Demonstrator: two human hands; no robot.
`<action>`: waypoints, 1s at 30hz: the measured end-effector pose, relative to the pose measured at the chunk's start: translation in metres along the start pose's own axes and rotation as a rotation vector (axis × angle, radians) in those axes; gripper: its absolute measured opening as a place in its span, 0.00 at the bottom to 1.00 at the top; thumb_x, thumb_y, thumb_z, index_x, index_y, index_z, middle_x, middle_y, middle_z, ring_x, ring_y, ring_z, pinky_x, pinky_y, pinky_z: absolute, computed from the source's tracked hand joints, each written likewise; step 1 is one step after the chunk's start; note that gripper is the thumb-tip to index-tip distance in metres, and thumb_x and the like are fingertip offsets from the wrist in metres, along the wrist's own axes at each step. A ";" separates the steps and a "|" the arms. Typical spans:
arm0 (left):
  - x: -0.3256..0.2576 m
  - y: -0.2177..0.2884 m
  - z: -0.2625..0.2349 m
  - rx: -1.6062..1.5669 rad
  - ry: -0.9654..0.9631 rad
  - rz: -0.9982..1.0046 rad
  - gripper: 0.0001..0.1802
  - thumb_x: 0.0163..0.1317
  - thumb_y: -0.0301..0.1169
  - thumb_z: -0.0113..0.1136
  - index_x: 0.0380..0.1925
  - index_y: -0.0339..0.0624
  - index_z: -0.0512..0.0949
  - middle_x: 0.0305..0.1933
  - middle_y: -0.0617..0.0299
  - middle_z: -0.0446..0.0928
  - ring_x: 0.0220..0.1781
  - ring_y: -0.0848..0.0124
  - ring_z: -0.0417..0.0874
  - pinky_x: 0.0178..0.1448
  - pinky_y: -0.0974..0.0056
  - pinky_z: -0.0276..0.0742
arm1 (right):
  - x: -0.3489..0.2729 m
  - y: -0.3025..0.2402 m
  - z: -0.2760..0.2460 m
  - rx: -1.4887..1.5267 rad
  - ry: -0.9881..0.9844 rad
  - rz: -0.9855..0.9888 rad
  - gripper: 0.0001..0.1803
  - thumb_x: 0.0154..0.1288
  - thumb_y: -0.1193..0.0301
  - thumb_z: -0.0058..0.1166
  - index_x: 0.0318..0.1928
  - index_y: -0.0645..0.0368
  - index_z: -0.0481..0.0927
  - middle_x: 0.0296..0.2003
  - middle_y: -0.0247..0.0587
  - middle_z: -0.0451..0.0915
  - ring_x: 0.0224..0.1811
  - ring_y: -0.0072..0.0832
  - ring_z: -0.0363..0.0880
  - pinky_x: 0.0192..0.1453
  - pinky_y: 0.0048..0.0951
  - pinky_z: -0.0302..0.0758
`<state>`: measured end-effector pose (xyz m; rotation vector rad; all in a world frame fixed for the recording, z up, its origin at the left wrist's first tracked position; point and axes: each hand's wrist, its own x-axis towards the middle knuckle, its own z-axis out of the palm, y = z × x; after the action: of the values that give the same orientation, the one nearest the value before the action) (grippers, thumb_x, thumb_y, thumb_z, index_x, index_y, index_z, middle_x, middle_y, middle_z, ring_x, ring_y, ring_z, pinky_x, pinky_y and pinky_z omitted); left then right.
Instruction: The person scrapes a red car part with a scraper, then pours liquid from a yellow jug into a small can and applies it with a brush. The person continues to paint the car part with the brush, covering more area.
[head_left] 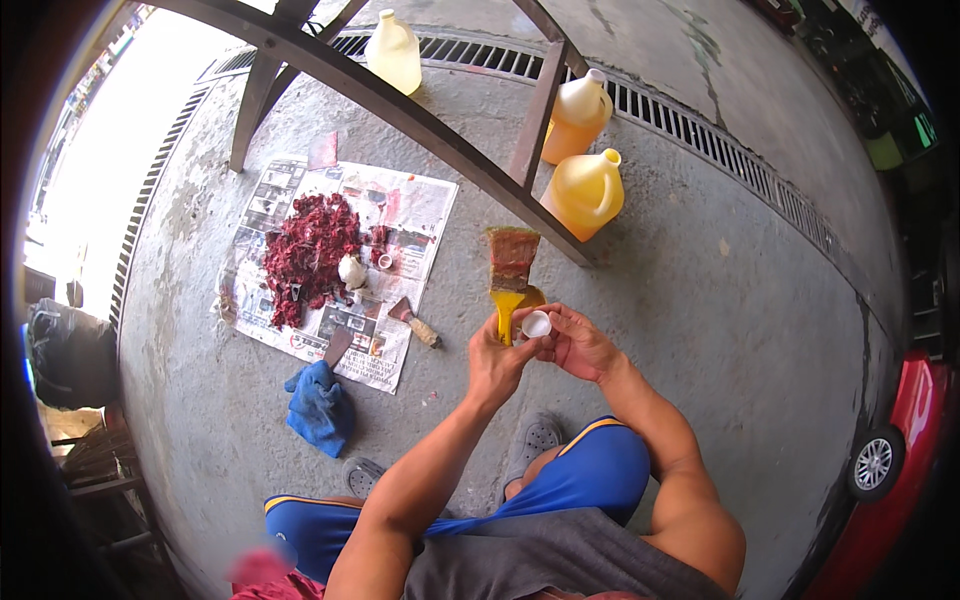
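My left hand (492, 362) is closed around the yellow handle of a wide paintbrush (512, 262), whose bristles point away from me and are stained reddish brown. In my right hand (582, 346) a small round white cap (536, 323) is pinched between the fingers, close beside the brush handle; the left thumb is near it too. A yellowish-brown object (531, 297) shows partly behind the brush and fingers; its kind is hidden. Both hands are held in front of my knees, above the concrete floor.
Newspaper (425, 205) at left bears a heap of dark red scrapings (312, 250). Near it lie a scraper (415, 322) and a blue cloth (320, 408). A metal frame (400, 120) crosses overhead of jugs, including a yellow jug (585, 195). A drain grate (690, 125) runs behind.
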<state>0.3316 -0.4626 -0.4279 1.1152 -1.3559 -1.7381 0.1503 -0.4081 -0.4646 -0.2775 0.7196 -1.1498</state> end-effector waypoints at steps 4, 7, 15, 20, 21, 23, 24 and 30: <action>0.004 0.010 0.006 -0.015 0.004 0.041 0.28 0.52 0.26 0.76 0.56 0.37 0.81 0.36 0.70 0.77 0.38 0.80 0.75 0.45 0.71 0.74 | -0.004 -0.007 0.008 0.050 0.006 -0.057 0.18 0.77 0.61 0.56 0.59 0.55 0.75 0.48 0.38 0.85 0.51 0.27 0.85 0.54 0.34 0.83; 0.004 0.008 0.003 0.077 0.057 0.068 0.32 0.51 0.27 0.80 0.58 0.36 0.80 0.34 0.74 0.70 0.33 0.82 0.65 0.39 0.74 0.65 | -0.001 -0.041 0.005 -0.074 0.139 -0.261 0.18 0.73 0.62 0.62 0.56 0.55 0.75 0.47 0.38 0.85 0.49 0.27 0.86 0.49 0.29 0.83; -0.011 -0.028 -0.044 0.070 0.266 -0.027 0.34 0.51 0.34 0.81 0.57 0.34 0.79 0.30 0.76 0.62 0.31 0.81 0.61 0.35 0.74 0.59 | 0.070 -0.238 -0.038 -1.633 0.804 -0.849 0.19 0.58 0.74 0.69 0.51 0.62 0.82 0.46 0.51 0.86 0.49 0.45 0.86 0.54 0.39 0.81; -0.016 -0.037 -0.059 -0.023 0.304 -0.017 0.33 0.51 0.27 0.79 0.57 0.30 0.78 0.49 0.65 0.77 0.38 0.80 0.67 0.44 0.74 0.70 | 0.105 -0.264 -0.037 -1.997 0.710 -0.540 0.20 0.58 0.73 0.67 0.53 0.60 0.84 0.50 0.53 0.85 0.56 0.48 0.83 0.65 0.41 0.78; -0.016 -0.039 -0.060 -0.085 0.334 0.005 0.34 0.52 0.26 0.79 0.59 0.29 0.76 0.54 0.59 0.79 0.44 0.78 0.72 0.51 0.72 0.73 | 0.107 -0.265 -0.034 -1.990 0.724 -0.500 0.20 0.57 0.73 0.67 0.52 0.60 0.85 0.50 0.53 0.86 0.55 0.48 0.84 0.64 0.41 0.78; -0.014 -0.043 -0.064 -0.147 0.364 0.027 0.34 0.52 0.26 0.78 0.60 0.29 0.75 0.58 0.55 0.79 0.52 0.74 0.75 0.57 0.68 0.75 | 0.110 -0.266 -0.030 -1.975 0.718 -0.436 0.20 0.57 0.73 0.68 0.52 0.59 0.85 0.49 0.52 0.86 0.55 0.47 0.84 0.64 0.41 0.79; -0.012 -0.045 -0.068 -0.134 0.355 0.027 0.34 0.53 0.26 0.78 0.60 0.30 0.74 0.59 0.54 0.79 0.54 0.73 0.75 0.59 0.67 0.75 | 0.111 -0.267 -0.028 -1.980 0.722 -0.437 0.20 0.55 0.75 0.68 0.51 0.59 0.86 0.48 0.52 0.87 0.54 0.47 0.85 0.63 0.40 0.79; -0.007 -0.050 -0.075 -0.055 0.342 -0.043 0.34 0.52 0.27 0.77 0.59 0.30 0.75 0.59 0.56 0.79 0.51 0.75 0.74 0.59 0.68 0.73 | 0.115 -0.272 -0.024 -1.962 0.702 -0.303 0.18 0.57 0.76 0.67 0.51 0.58 0.86 0.52 0.51 0.85 0.57 0.44 0.83 0.66 0.38 0.78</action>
<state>0.4034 -0.4746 -0.4823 1.3469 -1.0757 -1.5174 -0.0389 -0.6184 -0.3764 -1.6835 2.3456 -0.3725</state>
